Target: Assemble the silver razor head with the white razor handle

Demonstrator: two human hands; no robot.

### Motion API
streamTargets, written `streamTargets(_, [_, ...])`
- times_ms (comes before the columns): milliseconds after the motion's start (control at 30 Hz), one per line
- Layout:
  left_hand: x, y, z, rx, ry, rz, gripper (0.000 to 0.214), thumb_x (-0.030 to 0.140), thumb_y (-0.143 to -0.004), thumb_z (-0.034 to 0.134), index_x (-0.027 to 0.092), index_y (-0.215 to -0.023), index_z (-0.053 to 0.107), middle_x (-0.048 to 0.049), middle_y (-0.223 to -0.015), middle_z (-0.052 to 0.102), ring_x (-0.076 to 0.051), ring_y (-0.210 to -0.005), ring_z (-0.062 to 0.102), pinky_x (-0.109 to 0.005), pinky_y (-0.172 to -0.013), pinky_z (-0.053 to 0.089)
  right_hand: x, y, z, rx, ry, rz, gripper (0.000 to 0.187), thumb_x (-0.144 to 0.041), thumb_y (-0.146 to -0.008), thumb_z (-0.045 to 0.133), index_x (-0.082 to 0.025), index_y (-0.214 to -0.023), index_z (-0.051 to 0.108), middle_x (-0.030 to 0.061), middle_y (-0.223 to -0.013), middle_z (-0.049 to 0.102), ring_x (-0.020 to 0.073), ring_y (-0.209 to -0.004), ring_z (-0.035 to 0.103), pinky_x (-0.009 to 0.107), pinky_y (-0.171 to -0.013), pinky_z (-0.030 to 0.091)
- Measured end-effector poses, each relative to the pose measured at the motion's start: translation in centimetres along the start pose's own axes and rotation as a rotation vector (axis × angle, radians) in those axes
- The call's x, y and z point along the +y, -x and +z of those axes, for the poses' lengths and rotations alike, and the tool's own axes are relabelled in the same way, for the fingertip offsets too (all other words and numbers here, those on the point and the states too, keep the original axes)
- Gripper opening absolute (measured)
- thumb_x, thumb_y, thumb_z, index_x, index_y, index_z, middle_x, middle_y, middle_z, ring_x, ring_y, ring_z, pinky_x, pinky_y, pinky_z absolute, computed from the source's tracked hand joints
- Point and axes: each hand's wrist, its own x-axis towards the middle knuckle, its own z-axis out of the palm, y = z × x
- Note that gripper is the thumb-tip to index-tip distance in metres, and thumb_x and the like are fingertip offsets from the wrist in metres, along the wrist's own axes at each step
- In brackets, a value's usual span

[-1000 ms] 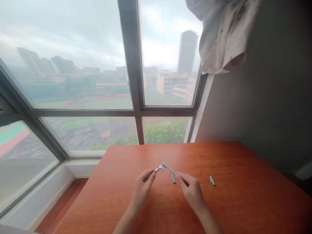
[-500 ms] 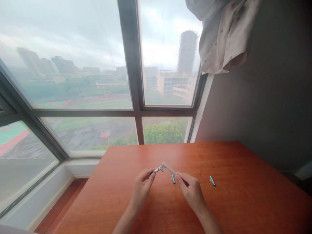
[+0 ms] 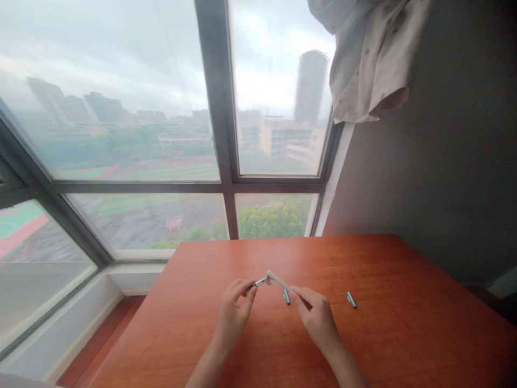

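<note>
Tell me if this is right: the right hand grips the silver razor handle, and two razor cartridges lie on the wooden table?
Not quite: the head view shows the left hand gripping the silver razor handle, not the right hand. Two razor cartridges do lie on the wooden table.

The left hand (image 3: pixel 235 304) pinches thumb against fingers, its tips angled inward. The right hand (image 3: pixel 317 311), just across from it and apart, mirrors that pinch. Behind each hand the bare left forearm (image 3: pixel 209 360) and right forearm (image 3: pixel 345 358) slant outward.
</note>
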Motion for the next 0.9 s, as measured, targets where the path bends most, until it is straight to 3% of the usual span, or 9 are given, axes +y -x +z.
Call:
streamTargets(533, [0.4,-0.06,-0.03,0.013,0.048,-0.002,0.022,0.031,-0.088,0.054,0.018,-0.094,0.071,-0.0069,-0.083,0.067,-0.02,-0.077,0.061,-0.029,-0.071,0.049,-0.4,-0.06,-0.46,0.009,-0.046,0.042,0.036,-0.037,-0.093,0.044,-0.018,-0.076,0.069,0.0049,-0.074,0.067,0.0187,-0.07,0.062,0.023,-0.064,0.044])
streamTargets(900, [0.77,-0.06,-0.07,-0.006,0.117,-0.025,0.024,0.034,-0.087,0.056,0.018,-0.094,0.072,-0.0083,-0.086,0.069,-0.021,-0.08,0.063,-0.031,-0.072,0.051,-0.86,0.02,-0.24,0.038,-0.029,0.022,0.041,-0.041,-0.093,0.042,-0.016,-0.082,0.073,0.0032,-0.064,0.063,0.0167,-0.058,0.057,0.022,-0.054,0.042])
